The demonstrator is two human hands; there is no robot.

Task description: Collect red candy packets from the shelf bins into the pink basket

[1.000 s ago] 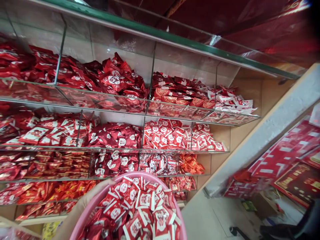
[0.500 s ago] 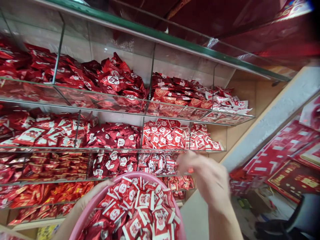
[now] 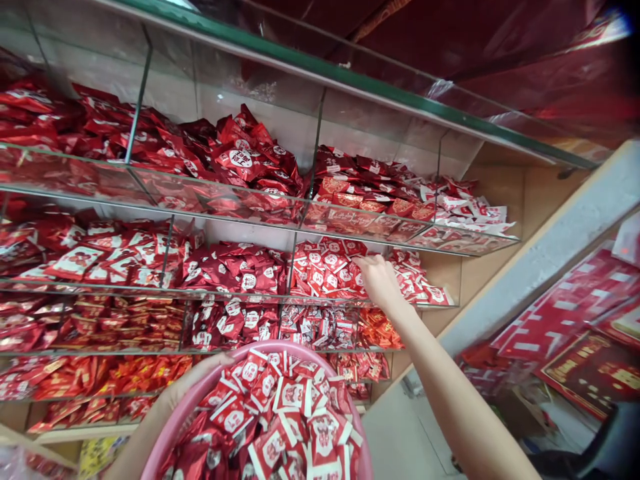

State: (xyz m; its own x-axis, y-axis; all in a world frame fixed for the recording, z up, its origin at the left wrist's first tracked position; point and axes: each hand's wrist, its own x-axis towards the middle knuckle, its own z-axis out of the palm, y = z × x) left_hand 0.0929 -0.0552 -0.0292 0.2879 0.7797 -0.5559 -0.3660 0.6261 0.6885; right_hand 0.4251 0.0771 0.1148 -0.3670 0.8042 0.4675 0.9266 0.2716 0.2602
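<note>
My left hand (image 3: 183,387) grips the left side of a round pink plastic basket (image 3: 163,437), its fingers partly hidden by the rim. The basket is heaped with small red-and-white wrapped packets (image 3: 293,397), and darker red packets (image 3: 197,453) lie on its left side. Reaching into the middle shelf, my right hand (image 3: 379,279) is at a compartment of small red-and-white packets (image 3: 333,270). Its fingers are bent and held together at the right side of the pile. Whatever they may hold is too small to make out.
Glass dividers (image 3: 139,97) split the shelves into compartments of red packets. A thick green glass edge (image 3: 320,63) runs overhead. A slanted pale post (image 3: 540,257) stands at the right, with red printed goods (image 3: 555,300) beyond it. Below lies a tiled floor (image 3: 400,433).
My right hand has moved up and forward from above the basket's right side to the packets on the middle shelf. My left hand still holds the basket. The view has shifted slightly.
</note>
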